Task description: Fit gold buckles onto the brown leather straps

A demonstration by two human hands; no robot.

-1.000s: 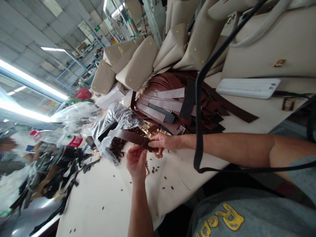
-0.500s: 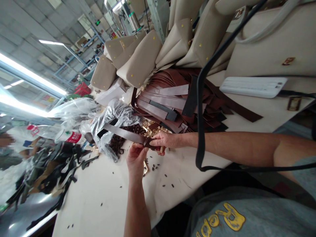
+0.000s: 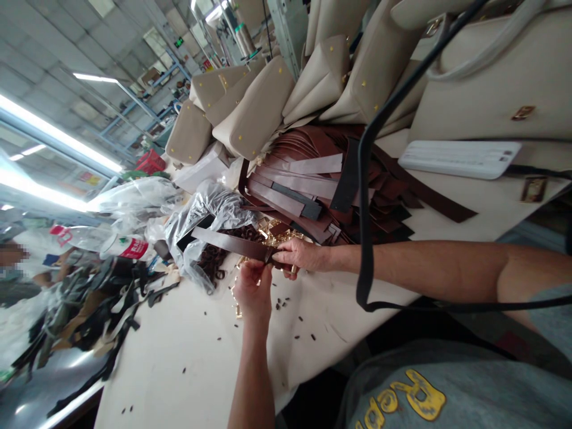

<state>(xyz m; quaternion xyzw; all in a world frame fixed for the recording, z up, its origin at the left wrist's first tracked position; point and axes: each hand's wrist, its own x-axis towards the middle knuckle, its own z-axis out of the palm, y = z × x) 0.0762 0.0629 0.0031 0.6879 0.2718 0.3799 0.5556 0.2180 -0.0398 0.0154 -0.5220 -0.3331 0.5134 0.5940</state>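
A brown leather strap [image 3: 232, 243] runs between my hands, its free end pointing left over the dark brown rings [image 3: 212, 259]. My right hand [image 3: 304, 255] is closed on the strap's right part, thumb on top; a bit of gold metal shows under its fingers. My left hand [image 3: 254, 283] pinches the strap from below, close to the right fingertips. The exact spot between the fingertips is partly hidden. Gold metal buckles [image 3: 272, 231] lie in a heap just behind the hands, and some gold hardware shows beside the left hand.
Brown straps [image 3: 308, 179] lie piled behind my hands, with beige handbags [image 3: 254, 113] beyond. A white flat device [image 3: 458, 158] lies at right. A plastic bag [image 3: 218, 202], a bottle [image 3: 80, 236] and dark scraps [image 3: 102, 298] are at left. Small dark bits dot the white table [image 3: 179, 333].
My left hand has moved a little right and turned more upright against the strap near the right fingers. The right hand keeps its hold almost in place.
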